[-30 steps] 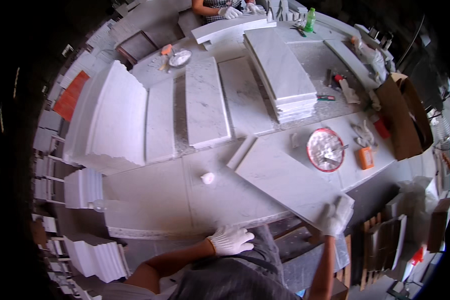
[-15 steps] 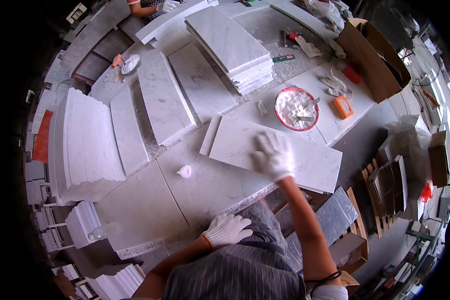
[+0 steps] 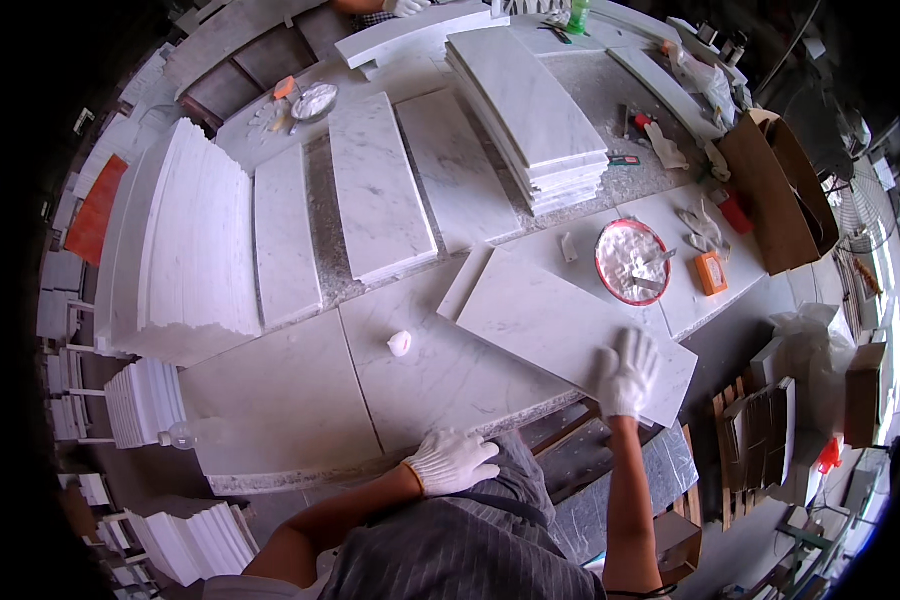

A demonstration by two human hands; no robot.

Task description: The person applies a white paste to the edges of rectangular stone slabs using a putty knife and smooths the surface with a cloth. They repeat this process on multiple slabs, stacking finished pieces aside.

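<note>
Pressing: the right hand (image 3: 627,372), in a white glove with fingers spread, lies flat on the near end of a loose marble slab (image 3: 560,325) that sits askew on the workbench (image 3: 300,400); it grips nothing.
Bracing: the left hand (image 3: 452,461), also gloved, rests open on the near edge of the bench, well apart from the right.
Slab overhang: its near right corner reaches past the bench edge, so weight placed there could tip it off, as I judge it.
Bowl risk: a red-rimmed bowl of white paste (image 3: 632,262) stands just beyond the slab's far edge; a push that way could knock it.
Lump: a small white lump (image 3: 399,343) lies near the slab's left end and could smear or jam under it.
Fingers: a sliding slab could pinch them against the bench.
</note>
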